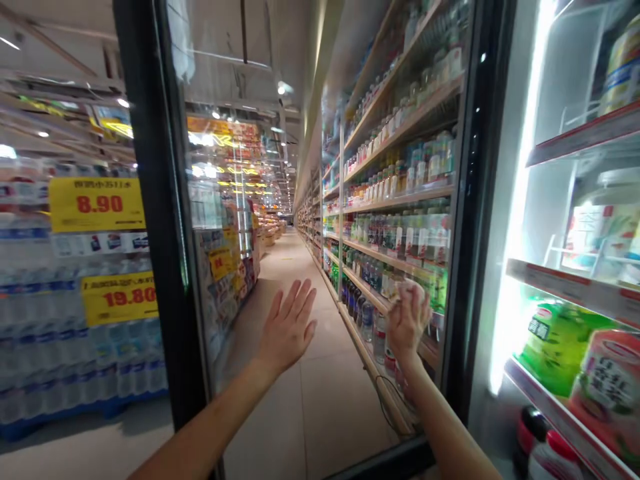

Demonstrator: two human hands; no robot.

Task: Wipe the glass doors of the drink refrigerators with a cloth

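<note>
Two signs (96, 204) left of the glass door (320, 230) read 8.90, 19.80.

"8.90" is showing in red on the upper yellow price sign (96, 204), while "19.80" is standing on the lower yellow price sign (120, 298); remaining lettering is blurring.
</note>
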